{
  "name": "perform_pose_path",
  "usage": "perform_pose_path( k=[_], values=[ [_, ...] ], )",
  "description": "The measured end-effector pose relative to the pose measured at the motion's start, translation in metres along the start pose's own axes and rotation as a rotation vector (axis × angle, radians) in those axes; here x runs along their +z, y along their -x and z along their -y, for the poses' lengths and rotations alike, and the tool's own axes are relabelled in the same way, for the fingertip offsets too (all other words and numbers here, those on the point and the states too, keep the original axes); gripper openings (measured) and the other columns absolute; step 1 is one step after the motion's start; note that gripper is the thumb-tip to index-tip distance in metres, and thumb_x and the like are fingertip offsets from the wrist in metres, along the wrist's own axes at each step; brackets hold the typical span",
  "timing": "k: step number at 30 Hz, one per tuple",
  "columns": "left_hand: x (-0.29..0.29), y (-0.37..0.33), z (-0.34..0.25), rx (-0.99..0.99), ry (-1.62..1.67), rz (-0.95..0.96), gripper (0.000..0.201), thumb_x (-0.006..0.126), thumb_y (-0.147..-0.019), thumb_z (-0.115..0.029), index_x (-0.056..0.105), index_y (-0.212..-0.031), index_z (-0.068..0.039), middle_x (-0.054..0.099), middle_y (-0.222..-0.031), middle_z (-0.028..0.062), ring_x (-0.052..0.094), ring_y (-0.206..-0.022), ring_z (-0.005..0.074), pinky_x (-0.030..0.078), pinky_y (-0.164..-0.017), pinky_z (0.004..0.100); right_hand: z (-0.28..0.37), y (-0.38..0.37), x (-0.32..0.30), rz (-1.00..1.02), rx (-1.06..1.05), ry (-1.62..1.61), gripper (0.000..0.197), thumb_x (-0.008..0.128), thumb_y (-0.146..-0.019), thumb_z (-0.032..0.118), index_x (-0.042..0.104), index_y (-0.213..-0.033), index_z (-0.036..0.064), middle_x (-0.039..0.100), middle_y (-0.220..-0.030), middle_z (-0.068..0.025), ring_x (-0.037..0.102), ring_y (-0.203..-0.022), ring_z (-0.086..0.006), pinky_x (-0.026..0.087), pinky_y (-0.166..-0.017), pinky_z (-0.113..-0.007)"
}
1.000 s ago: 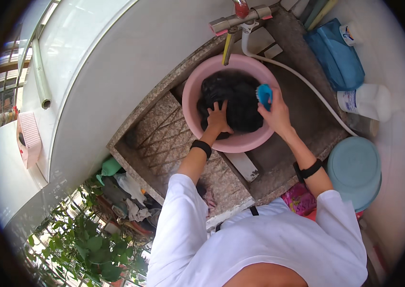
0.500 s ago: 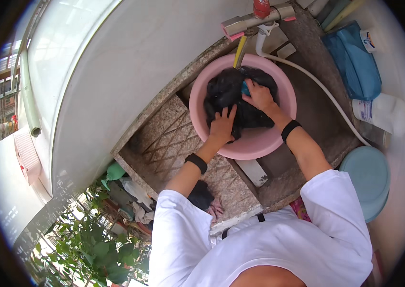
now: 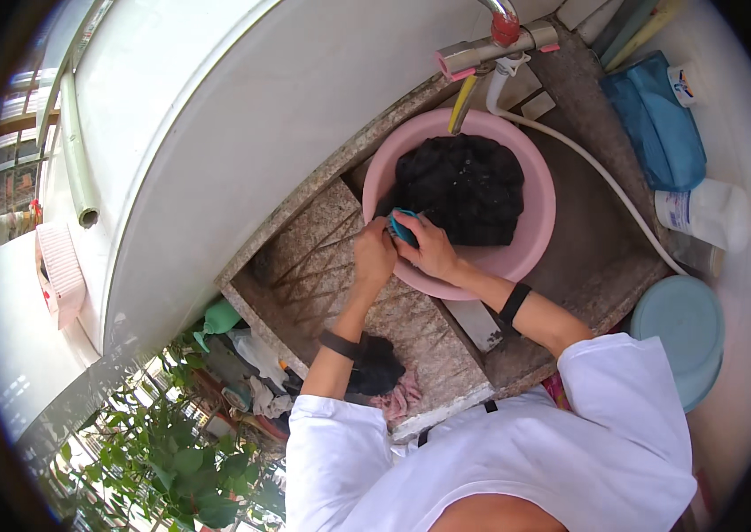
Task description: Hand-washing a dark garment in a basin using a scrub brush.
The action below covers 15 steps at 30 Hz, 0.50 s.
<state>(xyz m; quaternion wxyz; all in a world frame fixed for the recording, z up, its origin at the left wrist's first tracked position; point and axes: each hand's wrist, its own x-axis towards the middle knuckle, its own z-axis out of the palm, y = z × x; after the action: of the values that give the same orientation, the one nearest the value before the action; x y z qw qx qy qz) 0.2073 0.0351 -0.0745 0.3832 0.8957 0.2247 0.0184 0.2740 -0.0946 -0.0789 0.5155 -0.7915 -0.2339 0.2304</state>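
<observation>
Head view: I record both hands lifted off the one dark cloth [image 3: 466, 188], where the earlier frame had them. One right hand [image 3: 431, 251] pinches one blue brush [image 3: 404, 228] at its fingertips; one left hand [image 3: 374, 254] is curled beside it, grip undeterminable. Beyond the right hand, the cloth lies in one pink basin [image 3: 538, 213].

Brush [image 3: 405, 228] off the cloth [image 3: 464, 191], now at the near-left rim of the basin [image 3: 544, 191].
Right hand [image 3: 431, 249] shifted left and nearer, carrying the brush; left hand [image 3: 374, 254], previously spread on the cloth, lifted clear and curled beside the brush.
</observation>
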Motion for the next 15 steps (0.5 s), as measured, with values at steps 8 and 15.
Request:
perform_pose_path(
  k=[8, 15],
  values=[
    [-0.024, 0.004, -0.014, 0.186, -0.046, 0.098, 0.029, 0.052, -0.068, 0.006, 0.062, -0.091, -0.008, 0.059, -0.084, 0.0129, 0.054, -0.081, 0.0322, 0.046, -0.075, 0.0395, -0.071, -0.009, -0.076, 0.307, 0.135, 0.790, 0.039, 0.059, -0.080, 0.028, 0.047, -0.116, 0.0193, 0.061, -0.085, -0.0169, 0.061, -0.079, -0.0370, 0.049, -0.067, -0.046],
    [-0.029, 0.011, -0.001, 0.227, -0.031, 0.068, 0.022, 0.051, -0.077, 0.003, 0.060, -0.095, -0.005, 0.059, -0.085, 0.0157, 0.058, -0.079, 0.0338, 0.046, -0.070, 0.0412, 0.015, 0.022, 0.009, -0.009, 0.034, -0.194, 0.044, 0.057, -0.082, 0.009, 0.042, -0.123, 0.0148, 0.055, -0.077, -0.0108, 0.059, -0.067, -0.0236, 0.046, -0.060, -0.033]
  ],
)
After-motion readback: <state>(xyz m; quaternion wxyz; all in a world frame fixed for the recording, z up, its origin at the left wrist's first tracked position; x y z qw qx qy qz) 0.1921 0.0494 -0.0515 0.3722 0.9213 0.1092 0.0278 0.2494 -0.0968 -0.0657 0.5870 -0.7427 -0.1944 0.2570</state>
